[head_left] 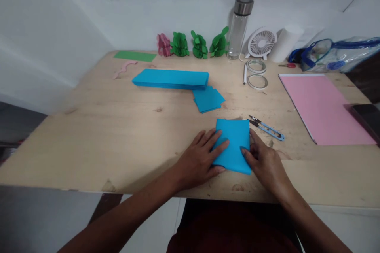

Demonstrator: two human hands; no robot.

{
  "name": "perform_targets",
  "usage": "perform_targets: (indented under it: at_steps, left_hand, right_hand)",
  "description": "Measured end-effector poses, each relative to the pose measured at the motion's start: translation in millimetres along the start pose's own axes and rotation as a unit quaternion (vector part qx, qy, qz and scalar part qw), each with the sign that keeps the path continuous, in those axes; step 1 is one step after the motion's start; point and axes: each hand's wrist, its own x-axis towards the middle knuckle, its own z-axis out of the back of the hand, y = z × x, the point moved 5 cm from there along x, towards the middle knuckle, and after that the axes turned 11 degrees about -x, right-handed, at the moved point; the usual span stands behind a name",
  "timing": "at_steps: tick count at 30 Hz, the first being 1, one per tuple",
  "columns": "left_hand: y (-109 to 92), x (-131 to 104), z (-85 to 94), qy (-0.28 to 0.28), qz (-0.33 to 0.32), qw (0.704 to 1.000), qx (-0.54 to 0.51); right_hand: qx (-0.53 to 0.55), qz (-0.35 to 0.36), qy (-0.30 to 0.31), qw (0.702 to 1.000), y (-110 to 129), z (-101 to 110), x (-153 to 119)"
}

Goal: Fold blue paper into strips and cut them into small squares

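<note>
A blue folded sheet of paper (234, 138) lies near the table's front edge, between my two hands. Across its left side my left hand (202, 158) rests flat with the fingers spread. My right hand (265, 162) pinches the sheet's right edge, thumb on top and the other fingers curled by the side. Just beyond that hand is a pair of blue-handled thread snips (267, 128). Farther back sit several small blue paper squares (208, 99), partly under a stack of long blue folded strips (170, 78).
Along the wall stand green paper shapes (179, 44), a pink one (164, 44), a glass bottle (238, 31) and a small white fan (262, 43). Tape rolls (257, 82) and a pen (245, 74) lie before them. Pink sheets (323, 110) and a phone (368, 118) are on the right.
</note>
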Motion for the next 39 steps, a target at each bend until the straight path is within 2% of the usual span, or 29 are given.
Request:
perform_targets:
  at_steps: [9,17,19,21,23,24,26,28,35,39]
  left_hand:
    - [-1,1,2.8,0.008,0.005,1.0,-0.005]
    - [-7,6,11.5,0.062,0.036,0.997,-0.012]
    - [-8,6,12.8,0.07,0.038,0.997,-0.016]
    - [-8,6,14.2,0.08,0.04,0.996,-0.019]
    - [-8,7,16.0,0.093,0.044,0.994,-0.027]
    - [-8,7,17.1,0.099,0.046,0.994,-0.033]
    - [-8,8,19.3,0.106,0.048,0.992,-0.049]
    - [-7,9,21.3,0.109,0.048,0.991,-0.063]
    - [-2,11,25.9,0.105,0.042,0.989,-0.095]
    - [1,12,26.2,0.099,0.041,0.99,-0.094]
  right_hand:
    - [-0.022,0.023,-0.014,0.999,1,0,2]
    - [-0.023,0.049,-0.027,0.998,-2,1,-1]
    - [-0.071,0.063,-0.074,0.993,-1,9,-4]
    - [-0.143,0.094,-0.153,0.973,4,20,-10]
    - [-0.184,0.164,-0.203,0.948,17,27,-17]
    - [-0.189,0.209,-0.203,0.938,24,27,-20]
    - [-0.186,0.286,-0.17,0.924,39,24,-24]
    - [-0.187,0.325,-0.13,0.918,51,18,-25]
    - [-0.242,0.336,-0.007,0.91,67,-3,-10]
    - [-0.268,0.347,0.037,0.898,70,-11,-5]
